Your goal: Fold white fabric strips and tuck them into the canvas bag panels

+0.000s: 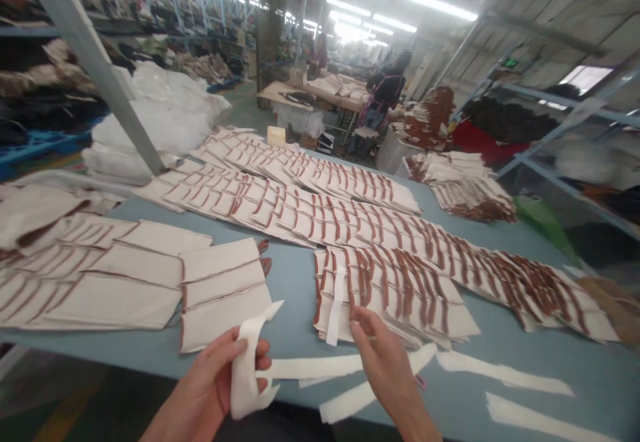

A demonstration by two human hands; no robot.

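Observation:
My left hand is closed around a bunch of white paper strips at the near edge of the blue table. One strip runs from that bunch to the right, toward my right hand. My right hand reaches forward with fingers stretched out, its fingertips touching the near edge of a stack of cream pieces with brown trim. A single white strip lies on that stack. More loose white strips lie on the table to the right.
Long overlapping rows of cream and brown pieces cover the table, with larger cream panels at left and piles at far right. A grey metal post slants at left. A person stands at a far table.

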